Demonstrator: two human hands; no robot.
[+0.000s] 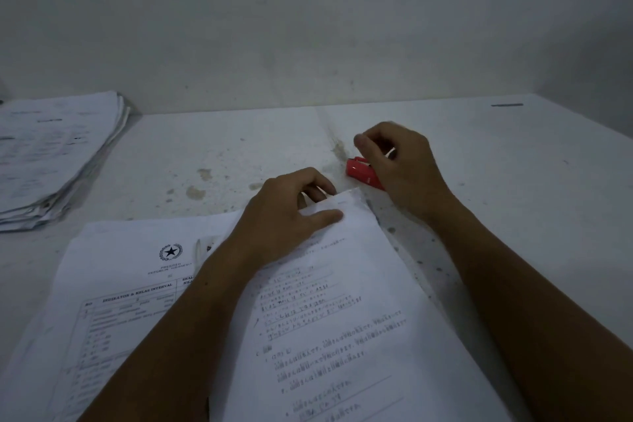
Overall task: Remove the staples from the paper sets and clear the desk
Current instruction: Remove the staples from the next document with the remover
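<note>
Red stapler [361, 172] under curled right hand [400, 161]; left hand [284, 212] fingers pinch paper set [342, 319].

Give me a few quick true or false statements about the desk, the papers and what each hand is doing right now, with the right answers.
1. The left hand pinches the top corner of the front paper set. True.
2. The right hand rests flat on the paper stack. False: it is over the red staple remover, and that stack lies far left.
3. The staple remover is blue. False: it is red.
4. A sheet with a star emblem lies left of the front paper set. True.
</note>
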